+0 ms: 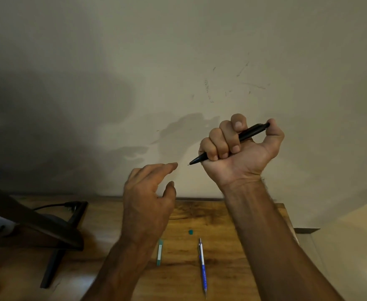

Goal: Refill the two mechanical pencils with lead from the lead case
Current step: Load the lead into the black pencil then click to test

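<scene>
My right hand (241,146) is raised in front of the wall, fisted around a black mechanical pencil (246,134), thumb on its back end, tip pointing left. My left hand (149,198) hovers just left of the tip, fingers apart, holding nothing. On the wooden table (232,218) below lie a blue and silver mechanical pencil (202,267), a slim green lead case (159,252) partly behind my left forearm, and a small green cap (190,232) apart from the case.
A dark monitor stand (54,240) with a cable stands at the left of the table. White objects (2,225) sit near it. The table's right edge (287,213) borders a pale floor. A marked wall rises behind.
</scene>
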